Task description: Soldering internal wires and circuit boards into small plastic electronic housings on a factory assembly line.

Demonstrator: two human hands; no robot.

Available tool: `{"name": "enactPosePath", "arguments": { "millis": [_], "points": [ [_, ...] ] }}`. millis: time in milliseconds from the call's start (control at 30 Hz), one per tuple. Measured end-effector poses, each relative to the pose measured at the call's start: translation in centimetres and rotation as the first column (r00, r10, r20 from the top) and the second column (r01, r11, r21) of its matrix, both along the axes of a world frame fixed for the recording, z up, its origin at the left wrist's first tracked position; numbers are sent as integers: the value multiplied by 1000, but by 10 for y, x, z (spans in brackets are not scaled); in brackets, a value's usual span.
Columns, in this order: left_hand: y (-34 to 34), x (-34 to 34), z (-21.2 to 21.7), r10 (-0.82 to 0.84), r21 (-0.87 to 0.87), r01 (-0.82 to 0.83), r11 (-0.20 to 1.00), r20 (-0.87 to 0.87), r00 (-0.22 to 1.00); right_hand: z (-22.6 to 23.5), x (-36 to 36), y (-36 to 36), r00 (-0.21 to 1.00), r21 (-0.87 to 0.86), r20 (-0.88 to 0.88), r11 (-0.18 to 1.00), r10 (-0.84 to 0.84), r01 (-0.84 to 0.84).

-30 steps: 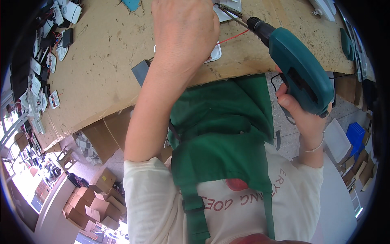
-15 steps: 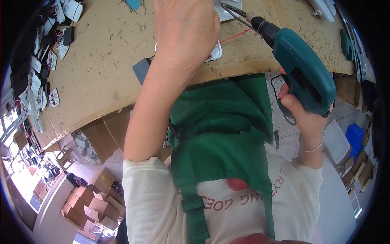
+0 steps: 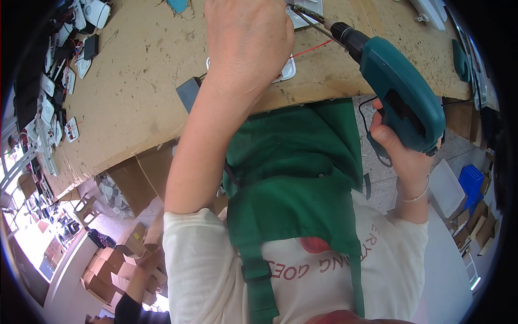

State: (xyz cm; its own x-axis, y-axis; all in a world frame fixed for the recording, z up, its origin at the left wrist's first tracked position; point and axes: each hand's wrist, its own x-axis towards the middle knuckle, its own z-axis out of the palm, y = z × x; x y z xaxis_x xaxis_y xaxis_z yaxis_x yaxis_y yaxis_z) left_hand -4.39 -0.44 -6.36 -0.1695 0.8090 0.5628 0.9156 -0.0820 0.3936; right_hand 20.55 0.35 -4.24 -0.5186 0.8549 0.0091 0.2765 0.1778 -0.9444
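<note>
My right hand (image 3: 396,141) grips a teal soldering gun (image 3: 403,89) by its handle, its black collar and thin metal tip pointing up and left. That tip reaches close to my left hand (image 3: 251,40), which is closed over the table, back of the hand up; its fingertips and whatever they pinch are hidden. Beneath and beside the left hand, a white plastic housing (image 3: 290,69) lies partly covered, with a red wire (image 3: 313,49) running out to the right. A dark grey block (image 3: 189,93) rests left of my forearm at the table edge. A white piece (image 3: 307,12) lies behind the tip.
Many white housings with wires (image 3: 47,102) are heaped along the left of the brown table (image 3: 135,86). White parts (image 3: 429,12) and a teal piece (image 3: 460,59) lie at the right. Cardboard boxes (image 3: 121,272) stand on the floor; another person's arm (image 3: 141,278) is by them.
The soldering gun has shifted very slightly left, toward my left hand. Another person's arm and dark sleeve have come into view at the lower left, over the boxes.
</note>
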Motion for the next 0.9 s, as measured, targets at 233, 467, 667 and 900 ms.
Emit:
{"name": "enactPosePath", "arguments": {
  "millis": [233, 467, 667, 900],
  "points": [
    [0, 0, -2, 1, 21, -1, 1000, -9, 1000, -1, -1, -1, 1000, -13, 8, 1000, -13, 13],
    [0, 0, 0, 0, 6, 0, 1000, -16, 1000, 0, 2, 0, 999, -1, -23, 1000, -27, 26],
    [0, 1, 1, 17, 2, -17, 1000, -6, 1000, 1, 2, 1, 1000, -18, -28, 1000, 2, -3],
    [1, 2, -1, 4, 14, -4, 1000, -11, 1000, 0, 3, 3, 1000, 2, -11, 1000, 6, -6]
  ]
}}
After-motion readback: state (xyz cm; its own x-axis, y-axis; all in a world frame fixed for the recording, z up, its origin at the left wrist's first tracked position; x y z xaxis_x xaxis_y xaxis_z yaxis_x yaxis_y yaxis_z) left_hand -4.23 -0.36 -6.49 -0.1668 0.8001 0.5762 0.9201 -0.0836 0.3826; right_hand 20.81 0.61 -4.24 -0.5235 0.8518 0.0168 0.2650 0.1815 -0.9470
